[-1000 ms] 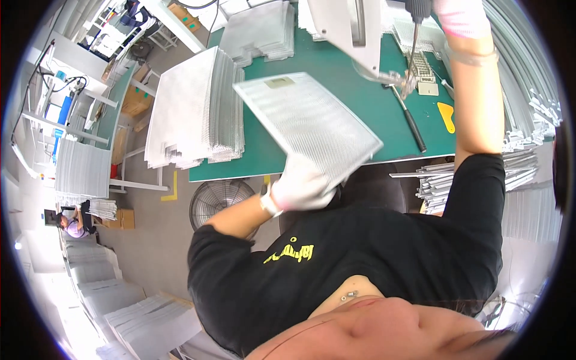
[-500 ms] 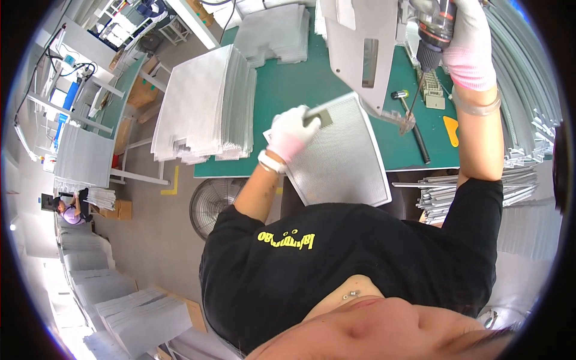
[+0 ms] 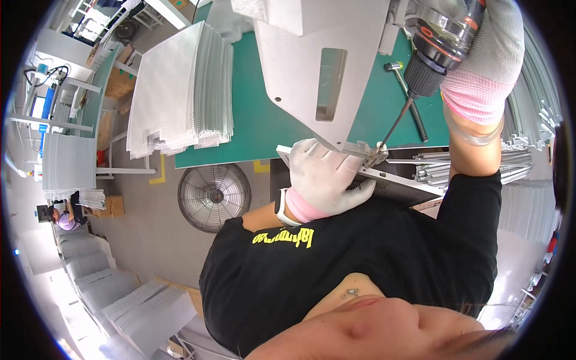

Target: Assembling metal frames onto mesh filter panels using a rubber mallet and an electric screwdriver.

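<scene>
My left hand (image 3: 327,179), in a white knit glove with a pink cuff, is closed over the white-framed mesh panel (image 3: 403,183). The panel is tilted so that its narrow frame edge faces up, close to my chest. My right hand (image 3: 489,63), gloved alike, grips a cordless drill (image 3: 425,73) with a black chuck. Its long thin bit slants down to the small metal nose piece (image 3: 377,155) at the tip of a light grey machine arm (image 3: 309,60). That tip sits at the panel's upper edge, beside my left fingers. Whether the bit touches a screw cannot be made out.
On the green table (image 3: 252,114) stands a tall stack of mesh sheets (image 3: 174,90). A hammer (image 3: 411,105) lies right of the machine arm. Bundled metal strips (image 3: 480,168) are at the right. A floor fan (image 3: 215,197) stands below; another person (image 3: 67,217) works far left.
The panel has gone from lying half over the table to standing edge-up beneath the machine tip. My left hand has shifted onto its edge. The drill has come nearer, its bit reaching the tip.
</scene>
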`<state>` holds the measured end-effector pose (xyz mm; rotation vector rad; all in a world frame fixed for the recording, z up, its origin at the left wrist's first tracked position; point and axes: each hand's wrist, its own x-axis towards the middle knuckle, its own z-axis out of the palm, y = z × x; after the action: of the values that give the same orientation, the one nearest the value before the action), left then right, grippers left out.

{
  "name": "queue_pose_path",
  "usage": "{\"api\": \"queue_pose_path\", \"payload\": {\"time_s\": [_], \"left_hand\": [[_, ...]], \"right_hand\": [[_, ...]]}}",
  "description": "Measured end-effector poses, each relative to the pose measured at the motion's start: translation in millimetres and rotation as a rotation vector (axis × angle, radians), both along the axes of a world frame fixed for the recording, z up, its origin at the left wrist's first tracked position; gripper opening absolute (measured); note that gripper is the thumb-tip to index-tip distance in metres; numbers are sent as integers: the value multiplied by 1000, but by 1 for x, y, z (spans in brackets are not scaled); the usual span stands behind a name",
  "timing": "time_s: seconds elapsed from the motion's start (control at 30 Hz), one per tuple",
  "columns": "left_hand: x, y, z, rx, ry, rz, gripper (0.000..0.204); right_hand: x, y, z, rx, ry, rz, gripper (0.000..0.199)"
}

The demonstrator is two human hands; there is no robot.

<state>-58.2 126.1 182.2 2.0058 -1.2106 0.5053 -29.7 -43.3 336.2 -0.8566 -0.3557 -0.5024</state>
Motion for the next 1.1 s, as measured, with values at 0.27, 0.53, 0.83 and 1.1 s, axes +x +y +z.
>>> {"api": "queue_pose_path", "payload": {"time_s": [0.27, 0.53, 0.83, 1.1], "left_hand": [[1, 5, -9, 124, -48, -126, 30], [0, 2, -5, 198, -43, -138, 31], [1, 2, -8, 187, -56, -105, 42], [1, -13, -19, 24, 100, -218, 30]], "right_hand": [[-15, 13, -4, -208, 96, -306, 40], [-17, 9, -8, -254, 73, -229, 47], [-20, 8, -10, -311, 35, -147, 55], [12, -79, -51, -206, 12, 40, 56]]}}
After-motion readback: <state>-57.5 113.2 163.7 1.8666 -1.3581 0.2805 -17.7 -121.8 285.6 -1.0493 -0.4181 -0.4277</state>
